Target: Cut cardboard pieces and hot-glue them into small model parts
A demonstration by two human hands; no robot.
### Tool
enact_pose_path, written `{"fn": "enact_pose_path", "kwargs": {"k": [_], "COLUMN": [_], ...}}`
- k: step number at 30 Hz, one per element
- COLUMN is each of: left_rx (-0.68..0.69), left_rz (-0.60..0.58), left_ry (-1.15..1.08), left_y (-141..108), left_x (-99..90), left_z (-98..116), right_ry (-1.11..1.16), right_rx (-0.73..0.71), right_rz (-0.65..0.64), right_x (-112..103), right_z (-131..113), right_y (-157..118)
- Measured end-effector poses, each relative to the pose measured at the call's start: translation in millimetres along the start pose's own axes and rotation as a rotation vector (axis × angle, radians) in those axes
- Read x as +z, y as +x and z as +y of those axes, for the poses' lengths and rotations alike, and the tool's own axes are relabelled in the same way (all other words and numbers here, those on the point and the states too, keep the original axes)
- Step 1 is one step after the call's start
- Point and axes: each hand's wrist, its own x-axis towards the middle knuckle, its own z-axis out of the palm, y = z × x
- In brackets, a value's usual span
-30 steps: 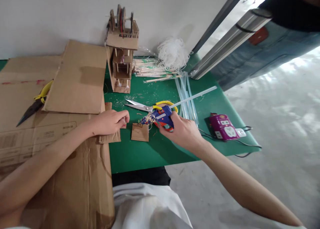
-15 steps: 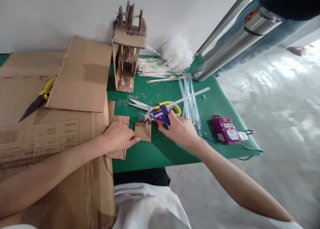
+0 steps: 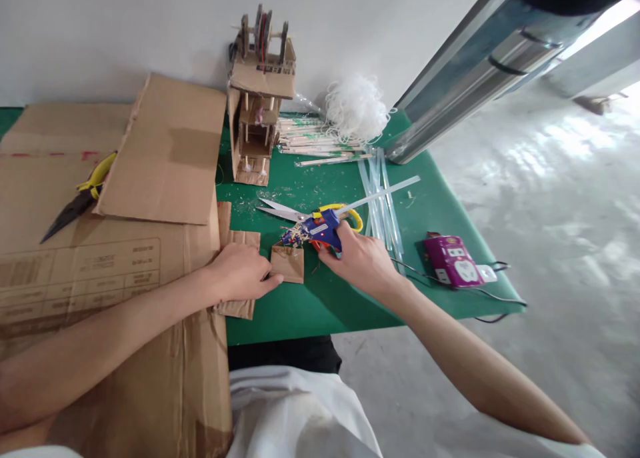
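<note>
Across the green table [image 3: 273, 325], head view, the right hand [image 3: 363, 255] is closed around a blue glue gun [image 3: 325, 228]; left of that grip lies a small cardboard square [image 3: 289, 265], the gun's nozzle end near its far edge. Left of the square, the left hand [image 3: 243, 271] lies over a corrugated piece [image 3: 237, 309], fingertips at the square's left edge; whether they pinch it cannot be told. Scissors [image 3: 283, 209] lie just beyond the gun, partly hidden by it.

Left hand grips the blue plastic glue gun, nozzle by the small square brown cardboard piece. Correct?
Wrong hand: the head view shows the right hand gripping the blue plastic glue gun. Nozzle by the small square brown cardboard piece stands.
</note>
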Motion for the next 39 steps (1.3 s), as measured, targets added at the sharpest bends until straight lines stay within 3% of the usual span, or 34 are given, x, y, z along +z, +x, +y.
{"fn": "enact_pose_path", "kwargs": {"k": [6,39], "left_rx": [-0.011,-0.021], "left_rz": [-0.061,-0.06], "left_ry": [0.014,0.06], "left_y": [0.8,1.2], "left_x": [-4.0,-5.9], "left_z": [1.0,2.6], "right_ry": [-0.006,-0.035], "right_rx": [0.011,-0.014], "right_rz": [-0.023,-0.058], "right_x": [1.1,4.0], "right_z": [-0.1,2.1], "right_y": [0.4,0.0]}}
